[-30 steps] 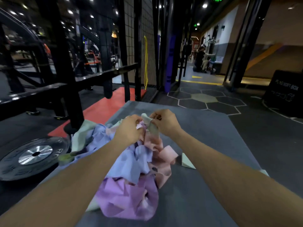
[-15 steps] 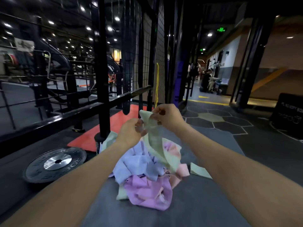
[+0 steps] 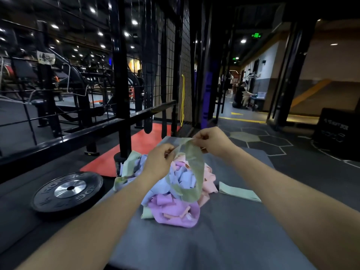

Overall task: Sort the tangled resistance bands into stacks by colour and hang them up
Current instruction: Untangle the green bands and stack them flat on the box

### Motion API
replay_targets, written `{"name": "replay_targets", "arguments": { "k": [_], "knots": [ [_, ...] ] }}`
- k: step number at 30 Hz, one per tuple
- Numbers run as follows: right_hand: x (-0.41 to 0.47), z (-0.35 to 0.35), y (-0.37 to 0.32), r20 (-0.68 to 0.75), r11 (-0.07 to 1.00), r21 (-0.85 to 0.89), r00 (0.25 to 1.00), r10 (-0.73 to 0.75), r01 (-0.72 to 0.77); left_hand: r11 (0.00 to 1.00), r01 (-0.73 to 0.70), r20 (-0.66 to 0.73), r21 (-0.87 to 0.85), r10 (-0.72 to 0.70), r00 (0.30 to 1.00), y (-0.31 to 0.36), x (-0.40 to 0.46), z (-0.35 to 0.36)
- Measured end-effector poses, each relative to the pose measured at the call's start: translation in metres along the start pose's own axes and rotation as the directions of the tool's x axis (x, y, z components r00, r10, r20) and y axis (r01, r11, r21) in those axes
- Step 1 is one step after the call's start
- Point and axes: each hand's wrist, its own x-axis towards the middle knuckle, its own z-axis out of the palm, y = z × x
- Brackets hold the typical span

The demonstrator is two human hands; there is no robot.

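A tangled pile of resistance bands [image 3: 173, 193] in lilac, blue, pink and pale green lies on a grey mat [image 3: 224, 230]. Above the pile hangs a pale green band [image 3: 191, 168] as an open loop. My left hand [image 3: 158, 162] pinches its top edge on the left, and my right hand [image 3: 211, 140] pinches the same edge on the right. The loop's lower end rests on the pile. To the right of the pile a flat pale green band [image 3: 238, 191] lies alone on the mat.
A black weight plate [image 3: 68, 191] lies on the floor at the left. A black rack post [image 3: 120, 84] and rail stand behind the pile, with a wire mesh wall [image 3: 175, 75] beyond. A black box [image 3: 337, 131] stands far right. People are far down the corridor.
Both hands have lifted the pale green band up out of the pile and drawn its top edge apart, so it now hangs as an open loop.
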Motion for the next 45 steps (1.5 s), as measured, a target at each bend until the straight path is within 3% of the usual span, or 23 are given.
{"name": "replay_targets", "arguments": {
  "k": [3,7,11,19,26,34,42,45],
  "knots": [
    [-0.014,-0.011,0.014,0.085,0.999,0.029,0.996,0.036,-0.039,0.992,0.086,0.017,-0.094,-0.084,0.996,0.006,-0.005,0.002],
    [-0.036,-0.028,0.028,0.16,0.996,0.005,0.983,0.09,-0.091,0.973,0.191,0.17,-0.132,-0.168,0.971,0.01,-0.009,0.009],
    [-0.053,-0.045,0.037,0.099,0.988,-0.047,0.984,0.149,-0.145,0.955,0.249,0.305,-0.162,-0.192,0.933,0.016,-0.017,0.024],
    [-0.082,-0.076,0.07,-0.075,0.952,-0.153,0.964,0.255,-0.264,0.942,0.335,0.405,0.013,-0.312,0.86,0.007,-0.035,0.04],
    [-0.113,-0.086,0.113,-0.123,0.877,-0.293,0.924,0.361,-0.382,0.941,0.257,0.436,0.22,-0.33,0.837,-0.003,-0.05,0.062],
    [-0.146,-0.085,0.161,-0.102,0.784,-0.396,0.872,0.48,-0.478,0.939,0.139,0.477,0.316,-0.283,0.832,-0.011,-0.078,0.122],
    [-0.159,-0.087,0.18,-0.07,0.733,-0.402,0.816,0.573,-0.549,0.973,0.062,0.5,0.221,-0.168,0.849,0.007,-0.082,0.157],
    [-0.156,-0.09,0.176,-0.056,0.739,-0.344,0.798,0.599,-0.579,0.984,0.094,0.494,0.151,-0.158,0.855,0.02,-0.08,0.162]
  ]
}}
